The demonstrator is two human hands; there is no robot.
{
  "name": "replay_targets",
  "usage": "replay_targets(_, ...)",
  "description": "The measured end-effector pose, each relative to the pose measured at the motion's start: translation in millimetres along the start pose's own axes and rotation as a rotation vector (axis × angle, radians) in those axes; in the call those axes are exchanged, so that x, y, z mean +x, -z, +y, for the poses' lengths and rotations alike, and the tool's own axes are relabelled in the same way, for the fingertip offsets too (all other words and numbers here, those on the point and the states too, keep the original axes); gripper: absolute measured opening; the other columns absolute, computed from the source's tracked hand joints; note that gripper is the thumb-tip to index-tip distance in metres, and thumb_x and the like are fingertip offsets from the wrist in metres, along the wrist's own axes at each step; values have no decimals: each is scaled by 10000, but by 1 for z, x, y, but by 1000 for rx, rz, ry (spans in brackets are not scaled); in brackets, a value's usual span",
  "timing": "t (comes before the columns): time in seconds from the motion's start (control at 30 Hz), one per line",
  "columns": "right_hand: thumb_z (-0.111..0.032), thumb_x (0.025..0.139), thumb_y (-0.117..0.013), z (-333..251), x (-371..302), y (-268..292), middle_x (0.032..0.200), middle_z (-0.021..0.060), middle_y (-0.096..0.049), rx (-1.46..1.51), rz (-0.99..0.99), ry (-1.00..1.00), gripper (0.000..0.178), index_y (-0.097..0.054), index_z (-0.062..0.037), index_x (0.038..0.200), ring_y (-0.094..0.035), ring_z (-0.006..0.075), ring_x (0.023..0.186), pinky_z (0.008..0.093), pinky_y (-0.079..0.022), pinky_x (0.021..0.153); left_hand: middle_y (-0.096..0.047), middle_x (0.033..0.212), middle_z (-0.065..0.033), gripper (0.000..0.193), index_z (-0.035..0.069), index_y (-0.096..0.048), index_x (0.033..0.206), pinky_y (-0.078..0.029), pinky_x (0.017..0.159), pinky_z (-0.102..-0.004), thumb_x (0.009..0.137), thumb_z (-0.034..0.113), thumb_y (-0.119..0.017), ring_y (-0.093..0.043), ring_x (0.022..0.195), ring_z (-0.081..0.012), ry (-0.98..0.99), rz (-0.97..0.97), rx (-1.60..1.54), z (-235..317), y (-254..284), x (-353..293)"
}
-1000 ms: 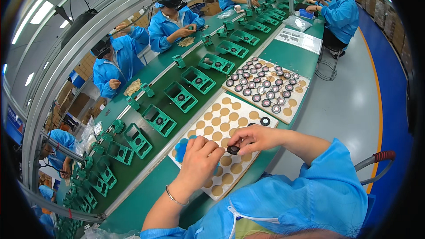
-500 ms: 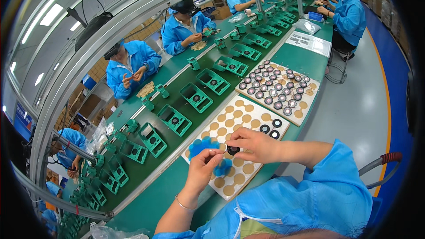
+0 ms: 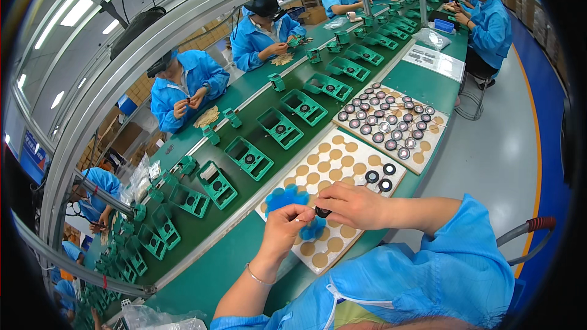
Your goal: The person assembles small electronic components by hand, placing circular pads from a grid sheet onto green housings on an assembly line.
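Note:
Over the near white tray (image 3: 398, 177), my right hand (image 3: 353, 206) pinches a small round black part (image 3: 322, 212), mostly covered by the fingers. My left hand (image 3: 285, 227) meets it from the left, thumb and forefinger pressed together at the part's edge; whatever is between those fingertips is too small to name. Under and beside the left hand, blue scalloped pieces (image 3: 283, 198) lie on the tray among its tan round recesses. Three black ring-shaped parts (image 3: 372, 176) with pale centres sit at the tray's right corner, just beyond my right hand.
A second tray (image 3: 422, 162) farther off carries many black discs with pinkish centres. Left of the trays, a green conveyor (image 3: 244, 186) bears rows of green housings (image 3: 249, 157). Co-workers in blue (image 3: 186, 88) sit across it. A metal frame (image 3: 79, 104) arches overhead.
The whole view has shifted slightly, so the surroundings sit a little farther right. My hands stay together over the tray, and the fingers now cover more of the black part.

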State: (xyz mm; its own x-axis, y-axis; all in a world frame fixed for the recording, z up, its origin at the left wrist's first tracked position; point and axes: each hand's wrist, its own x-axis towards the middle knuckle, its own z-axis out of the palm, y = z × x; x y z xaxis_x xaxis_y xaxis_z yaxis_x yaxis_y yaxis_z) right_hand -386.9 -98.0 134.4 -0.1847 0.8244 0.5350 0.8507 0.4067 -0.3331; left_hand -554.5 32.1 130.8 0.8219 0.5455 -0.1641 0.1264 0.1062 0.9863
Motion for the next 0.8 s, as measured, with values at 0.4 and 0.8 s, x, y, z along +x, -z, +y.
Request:
replay_targets(0.4,-56,775,-676,8,5,6,1063,98,-539,457,227,-219,395,-569,-66,1154,-573,204,935,300,-487,810,-633,782,-54,128,18,-678,836,-429,678,-268,803,135,-636,-523,724,-152,7,94,306,-28,23,10)
replay_targets(0.8,-29,824,-638,23,51,-12,1022,67,-603,967,181,-455,294,-570,-5,1108,-579,112,932,246,-489,833,-579,845,-75,125,56,-691,820,-397,756,-377,717,127,-686,-492,837,-266,-456,370,1103,-28,85,12)
